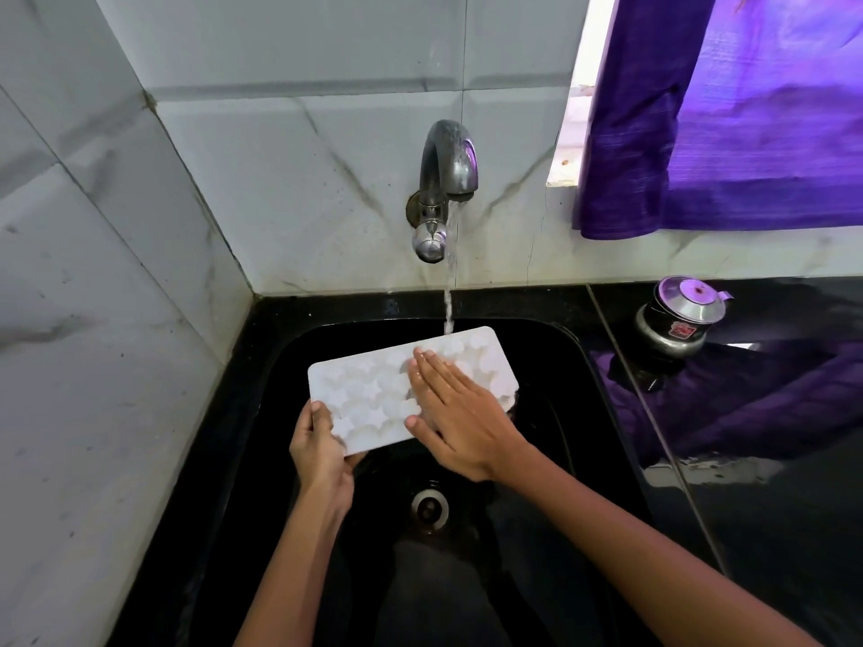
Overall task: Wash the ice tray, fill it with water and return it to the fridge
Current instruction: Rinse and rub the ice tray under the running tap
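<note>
White ice tray (373, 394) held over the black sink (560, 366)

It is a rounded rectangle with star-shaped moulds facing up, tilted slightly, its far edge under the running stream of water (449, 282). The near left corner is gripped; a flat palm covers its right half.

Tap (443, 179) overhangs sink (583, 366) — open basin below, walls left.

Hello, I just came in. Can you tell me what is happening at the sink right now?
A person is washing a white ice tray over a black sink. The left hand grips the tray's near left corner, while the right hand lies flat on top with straight fingers. The tap is on, and its stream lands on the tray's far edge. A small steel pot stands on the counter to the right.
</note>
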`<state>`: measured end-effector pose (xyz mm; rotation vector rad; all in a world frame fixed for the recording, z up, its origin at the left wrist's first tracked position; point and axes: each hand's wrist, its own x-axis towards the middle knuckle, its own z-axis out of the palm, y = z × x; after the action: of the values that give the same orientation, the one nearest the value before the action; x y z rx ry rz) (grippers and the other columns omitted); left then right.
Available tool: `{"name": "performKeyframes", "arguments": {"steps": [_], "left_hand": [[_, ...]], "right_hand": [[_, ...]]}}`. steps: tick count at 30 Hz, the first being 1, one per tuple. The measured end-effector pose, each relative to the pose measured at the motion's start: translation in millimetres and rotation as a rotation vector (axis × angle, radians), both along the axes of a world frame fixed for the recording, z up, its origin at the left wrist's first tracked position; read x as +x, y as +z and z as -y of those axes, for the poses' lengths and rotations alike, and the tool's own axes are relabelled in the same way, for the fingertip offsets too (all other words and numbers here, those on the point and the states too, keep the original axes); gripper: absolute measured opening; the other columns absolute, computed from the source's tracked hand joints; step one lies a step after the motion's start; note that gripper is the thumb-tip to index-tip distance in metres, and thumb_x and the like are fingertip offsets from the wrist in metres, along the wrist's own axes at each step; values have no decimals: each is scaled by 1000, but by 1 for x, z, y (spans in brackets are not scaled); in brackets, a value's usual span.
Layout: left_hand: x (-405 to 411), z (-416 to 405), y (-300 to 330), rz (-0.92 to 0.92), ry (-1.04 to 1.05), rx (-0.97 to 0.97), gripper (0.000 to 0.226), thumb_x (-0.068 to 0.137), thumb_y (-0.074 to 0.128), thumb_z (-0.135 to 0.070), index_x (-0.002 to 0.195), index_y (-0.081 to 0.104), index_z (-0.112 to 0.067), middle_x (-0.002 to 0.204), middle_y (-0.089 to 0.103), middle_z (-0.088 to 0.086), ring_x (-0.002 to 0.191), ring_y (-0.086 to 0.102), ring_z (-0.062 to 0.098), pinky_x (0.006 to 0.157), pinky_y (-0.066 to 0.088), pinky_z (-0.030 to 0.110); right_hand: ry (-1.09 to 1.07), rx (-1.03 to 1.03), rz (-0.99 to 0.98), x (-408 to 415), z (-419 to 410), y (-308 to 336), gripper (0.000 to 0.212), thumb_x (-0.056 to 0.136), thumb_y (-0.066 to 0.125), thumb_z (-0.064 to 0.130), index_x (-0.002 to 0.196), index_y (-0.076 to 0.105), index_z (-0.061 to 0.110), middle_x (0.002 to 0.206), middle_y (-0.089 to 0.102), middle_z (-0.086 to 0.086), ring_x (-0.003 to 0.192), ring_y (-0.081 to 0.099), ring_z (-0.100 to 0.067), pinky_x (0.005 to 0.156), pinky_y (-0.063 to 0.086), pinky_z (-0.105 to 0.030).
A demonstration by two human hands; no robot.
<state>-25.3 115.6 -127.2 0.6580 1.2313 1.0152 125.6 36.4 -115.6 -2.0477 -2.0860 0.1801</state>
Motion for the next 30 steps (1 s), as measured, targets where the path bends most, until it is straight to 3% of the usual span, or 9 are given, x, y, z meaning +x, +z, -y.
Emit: {"name": "performKeyframes", "arguments": {"steps": [4, 8, 16, 19, 23, 27, 30], "left_hand": [[-7, -7, -2, -25, -7, 4, 34, 101, 42, -26, 132, 50, -13, 116, 63, 6, 87, 64, 18, 65, 55, 38], [-1, -1, -2, -20, -44, -15, 34, 101, 42, -26, 131, 50, -11, 117, 64, 8, 87, 65, 18, 64, 57, 39], [6, -6, 8, 13, -32, -10, 28, 101, 42, -26, 125, 53, -19, 95, 65, -4, 83, 64, 16, 68, 55, 40], [0, -11, 5, -6, -12, 2, 28, 101, 42, -26, 126, 53, -19, 95, 64, -5, 83, 64, 15, 65, 54, 40], [10, -6, 4, -2, -74, -5, 24, 101, 42, -27, 121, 54, -23, 95, 65, -4, 84, 64, 15, 65, 54, 39], [27, 4, 4, 51, -93, -24, 24, 101, 43, -28, 120, 56, -21, 95, 67, -1, 84, 65, 17, 66, 55, 40], [28, 0, 4, 81, -65, -35, 24, 101, 43, -27, 121, 56, -21, 98, 67, 0, 84, 66, 18, 65, 55, 39]], "right_hand": [[-145, -26, 25, 17, 13, -6, 65, 96, 3, 48, 146, -11, 11, 154, -17, -5, 145, -14, -16, 119, -8, -30], [-274, -33, -3, 33, 3, -1, 77, 88, -5, 58, 147, -10, 9, 157, -14, -9, 144, -16, -16, 114, -13, -26], [-54, 1, 28, 23, 2, 3, 65, 94, 3, 47, 148, -7, 11, 158, -7, -7, 143, -16, -12, 116, -12, -26], [-110, -6, 71, 33, 12, -2, 65, 93, 2, 50, 146, -9, 13, 158, -8, -6, 143, -15, -12, 115, -12, -25], [-236, -44, 22, 43, 3, 2, 82, 84, -7, 60, 148, -8, 8, 158, -10, -11, 143, -15, -15, 115, -11, -27], [-142, -24, 22, 22, -8, 7, 76, 92, 2, 56, 148, -9, 6, 157, -10, -13, 145, -13, -20, 120, -5, -34], [-31, -10, 38, 12, 1, 6, 71, 95, 7, 51, 148, -8, 7, 157, -12, -10, 145, -14, -18, 119, -7, -31]]}}
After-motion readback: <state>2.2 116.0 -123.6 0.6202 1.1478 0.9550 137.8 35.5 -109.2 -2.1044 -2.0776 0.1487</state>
